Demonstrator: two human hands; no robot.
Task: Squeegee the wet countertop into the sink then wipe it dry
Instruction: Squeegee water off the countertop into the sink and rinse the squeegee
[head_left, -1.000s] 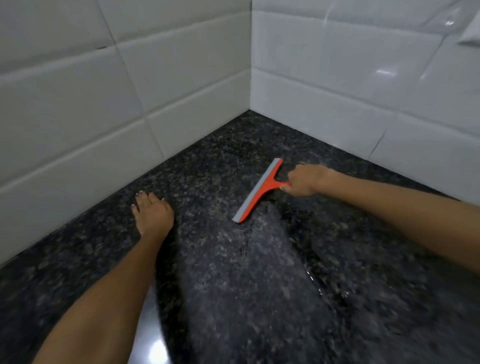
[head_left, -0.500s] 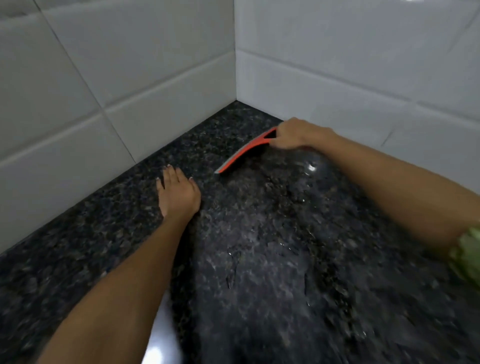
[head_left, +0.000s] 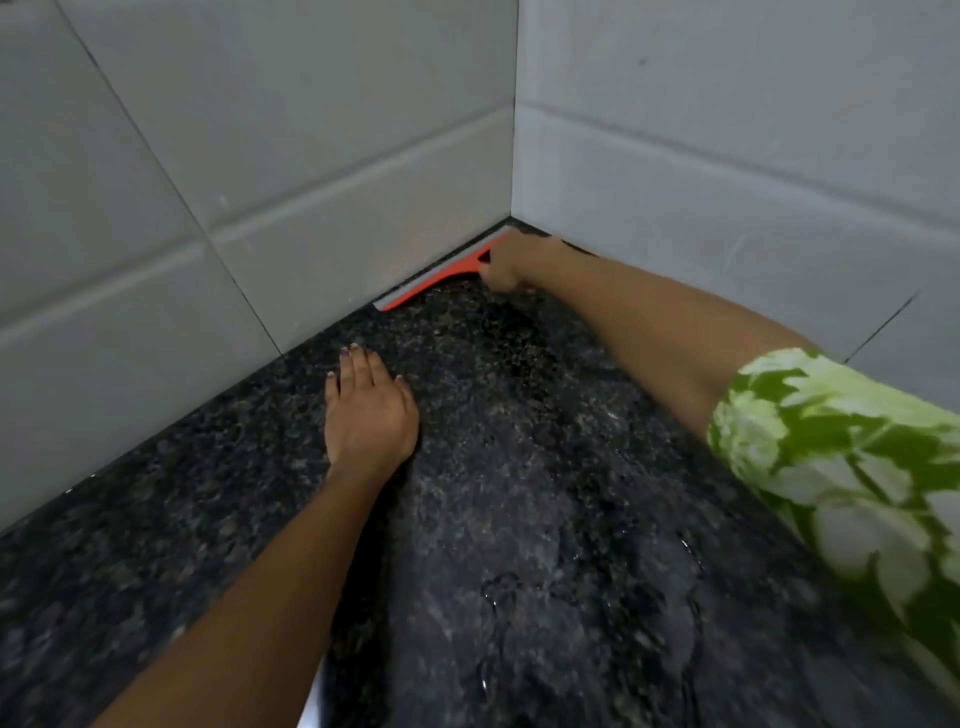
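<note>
Nearest, water (head_left: 582, 597) is pooling on the dark desk (head_left: 156, 519). Left hand (head_left: 370, 410) is lying flat, fingers together. Farther, right hand (head_left: 511, 262) is gripping the squeegee (head_left: 436, 278), fingers curled round its handle, blade touching the tiled wall (head_left: 260, 182) near the corner.

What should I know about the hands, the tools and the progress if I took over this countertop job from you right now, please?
Right hand: closed on the handle of the orange squeegee, blade lying along the foot of the left wall, close to the corner.
Left hand: empty, flat on the dark granite countertop.
Done: squeegee placed at the back.
Left: water sits on the near counter; pull it off, then wipe dry. No sink or cloth is clearly in view.
</note>
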